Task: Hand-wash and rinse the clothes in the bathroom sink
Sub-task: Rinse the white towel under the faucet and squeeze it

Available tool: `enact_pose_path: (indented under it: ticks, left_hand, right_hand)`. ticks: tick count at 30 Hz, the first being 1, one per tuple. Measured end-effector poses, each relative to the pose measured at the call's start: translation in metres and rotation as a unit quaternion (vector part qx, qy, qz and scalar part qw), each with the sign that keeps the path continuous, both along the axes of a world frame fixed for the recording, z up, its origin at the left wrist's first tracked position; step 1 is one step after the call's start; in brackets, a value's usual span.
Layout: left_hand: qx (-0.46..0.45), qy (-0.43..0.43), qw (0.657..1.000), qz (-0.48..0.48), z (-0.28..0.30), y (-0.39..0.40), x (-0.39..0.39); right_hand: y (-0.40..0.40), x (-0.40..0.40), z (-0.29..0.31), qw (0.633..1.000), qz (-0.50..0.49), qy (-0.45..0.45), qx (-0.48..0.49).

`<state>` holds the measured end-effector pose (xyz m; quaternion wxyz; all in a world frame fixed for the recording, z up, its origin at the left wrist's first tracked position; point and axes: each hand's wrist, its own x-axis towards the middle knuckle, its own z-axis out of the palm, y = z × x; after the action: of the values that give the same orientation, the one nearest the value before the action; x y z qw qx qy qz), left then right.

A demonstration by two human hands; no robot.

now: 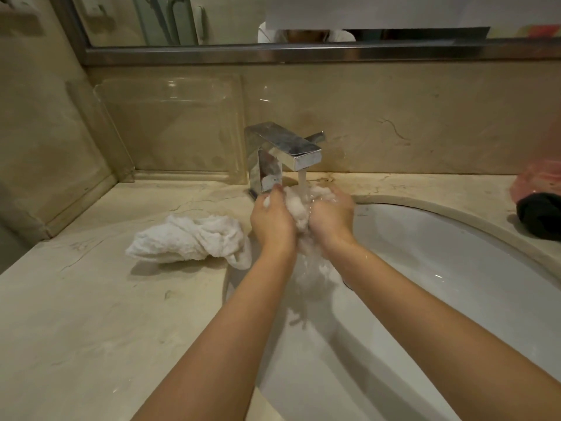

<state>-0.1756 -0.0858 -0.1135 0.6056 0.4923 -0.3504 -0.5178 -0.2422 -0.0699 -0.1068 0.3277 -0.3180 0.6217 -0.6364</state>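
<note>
A small white cloth [296, 208] is bunched between both hands under the running stream from the chrome faucet [283, 153]. My left hand [271, 220] grips its left side and my right hand [331, 215] grips its right side, both above the back of the white oval sink [440, 268]. Water runs off the cloth and splashes down into the basin. A second white cloth [188, 240] lies crumpled on the marble counter left of the sink, one corner hanging over the rim.
A black cloth [538, 218] lies on the counter at the far right, beside a pink plastic bag [537, 180]. A clear acrylic tray [170, 132] leans against the back wall left of the faucet. A mirror edge runs above.
</note>
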Motion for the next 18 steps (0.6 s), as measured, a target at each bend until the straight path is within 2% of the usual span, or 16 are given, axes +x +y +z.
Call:
enact_pose_path:
  ticks: [3,6,8,11,16,18]
  left_hand:
    - [0.063,0.022,0.997,-0.031,-0.003,-0.013,0.003]
    - [0.111,0.024,0.989,-0.096,-0.009,-0.021,0.005]
    - [0.136,0.003,0.981,-0.142,-0.012,-0.020,0.006]
    - [0.187,0.022,0.962,-0.197,-0.011,-0.017,0.006]
    - [0.187,0.018,0.961,-0.202,-0.009,-0.012,0.009]
    - [0.188,0.072,0.956,-0.213,-0.009,-0.012,0.010]
  right_hand:
    - [0.001,0.000,0.007,0.988,0.055,0.146,-0.009]
    - [0.001,-0.004,0.010,0.951,0.116,0.285,0.011]
    - [0.004,-0.009,0.007,0.942,0.114,0.316,0.001]
    - [0.008,-0.011,0.004,0.925,0.132,0.356,0.012]
    - [0.015,-0.017,0.011,0.890,0.180,0.418,0.004]
    - [0.014,-0.020,0.015,0.874,0.199,0.441,0.033]
